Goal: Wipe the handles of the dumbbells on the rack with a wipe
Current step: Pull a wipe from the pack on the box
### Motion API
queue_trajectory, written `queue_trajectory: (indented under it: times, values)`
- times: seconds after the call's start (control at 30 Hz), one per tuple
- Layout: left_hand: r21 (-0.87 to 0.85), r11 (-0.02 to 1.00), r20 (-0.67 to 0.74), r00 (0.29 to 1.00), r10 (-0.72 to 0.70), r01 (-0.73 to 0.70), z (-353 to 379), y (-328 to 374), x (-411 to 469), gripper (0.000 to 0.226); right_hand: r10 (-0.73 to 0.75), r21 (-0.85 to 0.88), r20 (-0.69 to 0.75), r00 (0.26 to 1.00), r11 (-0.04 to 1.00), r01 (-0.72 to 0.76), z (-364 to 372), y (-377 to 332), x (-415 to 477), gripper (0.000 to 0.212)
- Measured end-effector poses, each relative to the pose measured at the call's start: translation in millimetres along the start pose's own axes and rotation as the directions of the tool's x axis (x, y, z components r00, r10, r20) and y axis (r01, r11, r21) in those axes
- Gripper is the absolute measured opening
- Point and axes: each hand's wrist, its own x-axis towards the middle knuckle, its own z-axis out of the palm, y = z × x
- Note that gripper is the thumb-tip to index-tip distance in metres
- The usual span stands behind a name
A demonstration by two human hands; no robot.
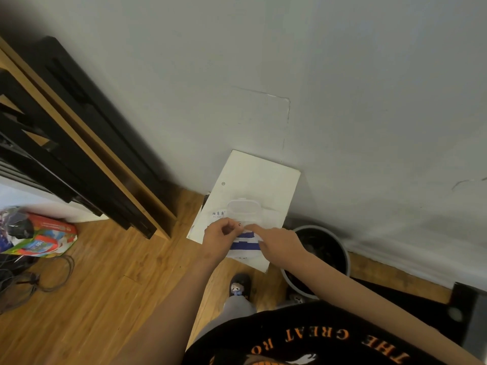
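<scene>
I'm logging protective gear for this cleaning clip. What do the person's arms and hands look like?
The left forearm and right forearm are bare, with no sleeve reaching them. The left hand and right hand show no gloves, watch or bracelet. The black T-shirt has orange lettering.

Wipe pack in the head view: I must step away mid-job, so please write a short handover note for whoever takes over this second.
Left hand grips the wipe pack, held above the floor in front of a white board leaning on the wall. The pack's clear flip lid stands open.
Right hand reaches its fingertips to the pack's opening; whether it has pinched a wipe I cannot tell.
Done: pack opened. No wipe is clearly free.
Left: pull a wipe, then wipe every dumbbell handle. No dumbbells show in this view.
</scene>
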Motion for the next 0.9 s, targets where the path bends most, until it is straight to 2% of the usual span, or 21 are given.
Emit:
queue_trajectory:
  times: [0.1,0.17,0.33,0.43,0.53,0.63,0.73,0.8,0.9]
  values:
    - [-0.009,1.000,-0.012,1.000,0.005,-0.005,6.6,1.7,-2.7,0.009,0.073,0.123,-0.081,0.994,0.990,-0.062,-1.7,6.8,-5.2,0.047]
    - [0.009,1.000,-0.022,1.000,0.020,-0.020,9.9,3.6,-4.1,0.008,0.059,0.143,-0.087,0.995,0.989,-0.046,0.5,6.4,-6.3,0.050]
    - [0.102,0.988,-0.006,0.993,0.115,-0.114,16.9,3.4,-5.6,0.008,-0.010,0.001,-0.036,0.999,1.000,0.010,7.2,2.8,-5.0,0.048]
    - [0.086,0.991,0.029,0.994,0.101,-0.103,13.9,2.9,-7.8,0.014,0.003,-0.036,-0.032,0.999,0.999,-0.004,5.6,4.2,-4.2,0.046]
    - [0.050,0.997,0.003,0.998,0.064,-0.064,10.2,-1.8,-8.1,0.016,0.026,-0.102,0.005,1.000,0.994,-0.026,8.8,-0.6,-4.3,0.053]
    - [0.041,0.999,-0.052,0.998,0.025,-0.023,7.3,-1.5,-5.8,0.039,0.051,-0.146,0.036,0.998,0.988,-0.045,12.6,-6.6,-4.2,0.069]
    - [0.075,0.994,0.005,0.997,0.074,-0.074,4.7,5.2,-0.5,0.073,0.061,-0.161,0.021,0.998,0.985,-0.057,14.3,-8.2,-4.2,0.075]
    - [0.149,0.984,0.039,0.995,0.090,-0.095,2.1,6.6,4.7,0.079,0.060,-0.160,0.014,0.998,0.985,-0.057,17.1,-6.3,-3.2,0.076]
    - [0.183,0.978,0.027,0.995,0.099,-0.102,-2.1,7.8,8.1,0.073,0.059,-0.142,0.009,0.998,0.988,-0.057,21.5,-2.8,-3.2,0.075]
